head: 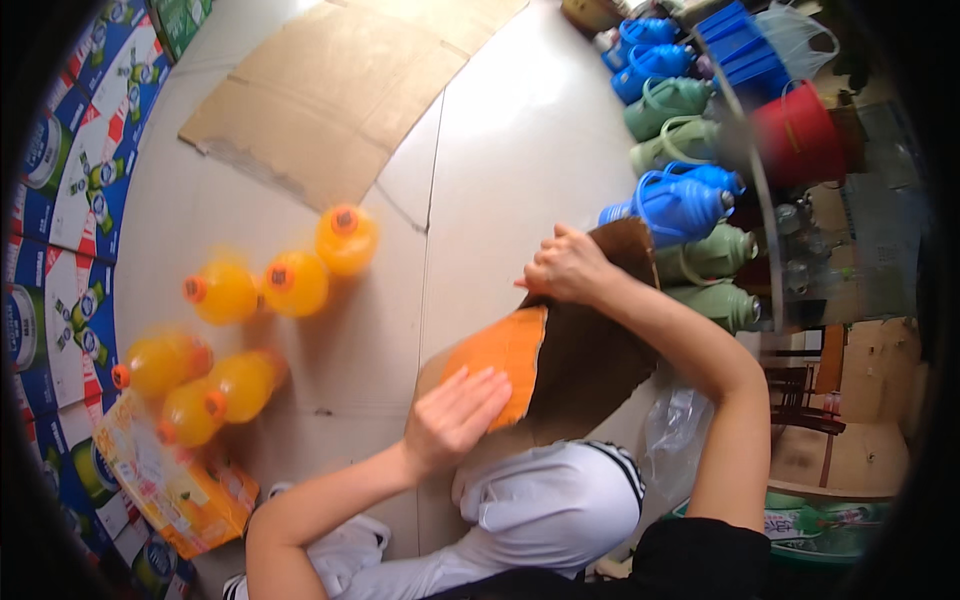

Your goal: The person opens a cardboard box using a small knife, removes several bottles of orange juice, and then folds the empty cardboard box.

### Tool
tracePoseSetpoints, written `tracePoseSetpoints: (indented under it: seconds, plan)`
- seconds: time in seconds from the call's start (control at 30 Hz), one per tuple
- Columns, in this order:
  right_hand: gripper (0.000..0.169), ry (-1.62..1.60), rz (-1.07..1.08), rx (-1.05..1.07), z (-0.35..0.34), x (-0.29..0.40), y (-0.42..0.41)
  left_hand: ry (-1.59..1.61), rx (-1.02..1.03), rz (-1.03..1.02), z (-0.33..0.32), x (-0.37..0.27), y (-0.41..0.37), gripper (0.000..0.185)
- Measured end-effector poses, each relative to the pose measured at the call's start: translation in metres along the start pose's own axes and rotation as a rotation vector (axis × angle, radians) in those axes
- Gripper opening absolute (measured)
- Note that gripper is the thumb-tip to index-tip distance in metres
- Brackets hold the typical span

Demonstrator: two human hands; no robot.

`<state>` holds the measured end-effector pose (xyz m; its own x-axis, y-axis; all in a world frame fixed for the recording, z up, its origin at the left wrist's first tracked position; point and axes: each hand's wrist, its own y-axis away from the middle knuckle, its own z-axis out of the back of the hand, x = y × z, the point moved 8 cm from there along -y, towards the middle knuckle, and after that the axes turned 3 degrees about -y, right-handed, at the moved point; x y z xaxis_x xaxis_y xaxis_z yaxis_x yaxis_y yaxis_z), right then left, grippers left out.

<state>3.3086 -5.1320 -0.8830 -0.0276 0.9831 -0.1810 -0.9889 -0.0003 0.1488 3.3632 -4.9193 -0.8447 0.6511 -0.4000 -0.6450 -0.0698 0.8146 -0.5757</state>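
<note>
A piece of brown cardboard (592,367) stands bent up from the floor in front of my knee. My right hand (566,262) grips its upper edge, fingers closed around it. My left hand (459,412) lies with straight fingers on an orange piece of cardboard (499,352), which rests against the brown piece; whether the two are joined I cannot tell. To the left, several bottles of orange drink with orange caps stand on the floor, one of them (296,283) near the middle of the group. An orange printed carton (180,480) lies beside them.
Flattened cardboard (330,97) lies on the tiled floor ahead. Stacked beer cartons (82,172) line the left. Blue and green thermos flasks (679,206) stand at the right, near a red bucket (799,135) and a blue crate (739,52). A clear plastic bag (675,424) lies beside my knee.
</note>
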Motion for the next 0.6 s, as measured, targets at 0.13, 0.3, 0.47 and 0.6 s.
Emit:
tracePoseSetpoints:
  seconds: [0.13, 0.3, 0.47, 0.6]
  plan:
    - [0.045, 0.253, -0.095, 0.117, 0.023, -0.025, -0.026, -0.027, -0.066, -0.079, 0.024, -0.021, -0.017, 0.024]
    - [0.038, 0.453, -0.485, 0.197, 0.019, -0.154, 0.021, 0.024, -0.101, -0.324, 0.045, -0.075, -0.023, 0.024]
    - [0.038, 0.617, -0.552, -0.114, 0.104, -0.179, 0.022, 0.177, -0.284, 0.089, 0.063, 0.02, -0.015, 0.036]
    - [0.049, 0.957, -0.92, -0.311, 0.196, -0.244, 0.104, 0.204, -0.359, 0.509, 0.072, 0.076, 0.012, 0.043]
